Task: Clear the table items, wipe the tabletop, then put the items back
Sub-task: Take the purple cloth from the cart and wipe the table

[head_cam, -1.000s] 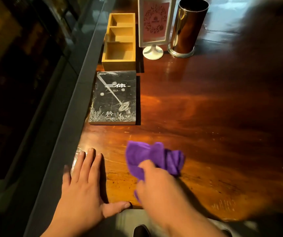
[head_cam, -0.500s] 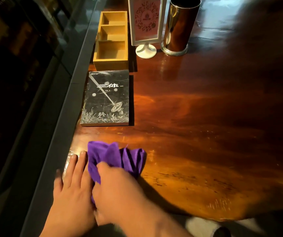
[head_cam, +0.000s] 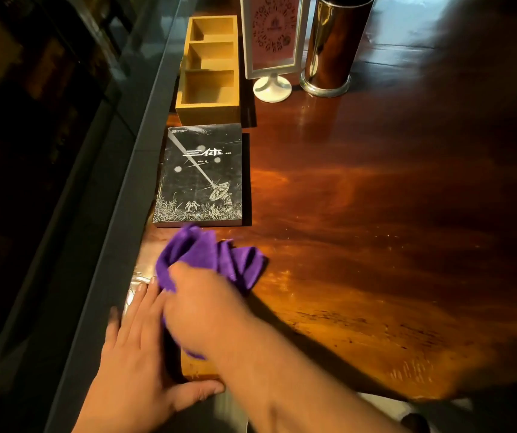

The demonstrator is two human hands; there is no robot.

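Right hand (head_cam: 207, 310) is closed on the bunched purple cloth (head_cam: 210, 257), pressing it onto the wooden tabletop (head_cam: 375, 245) at the near-left corner; left hand (head_cam: 135, 364) lies flat and open just beside it, fingers spread at the table edge. Cloth's far edge sits just short of the black book (head_cam: 201, 176). Beyond the book: wooden three-compartment box (head_cam: 208, 73), then framed sign on a white stand (head_cam: 272, 42) and metal cylinder (head_cam: 332, 45) to its right.

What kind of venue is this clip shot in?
Probably a café or restaurant. On the dark wooden table stand a framed QR-code sign, a three-compartment wooden box and a shiny metal cylinder holder, typical customer-table fittings. A book lies there too.
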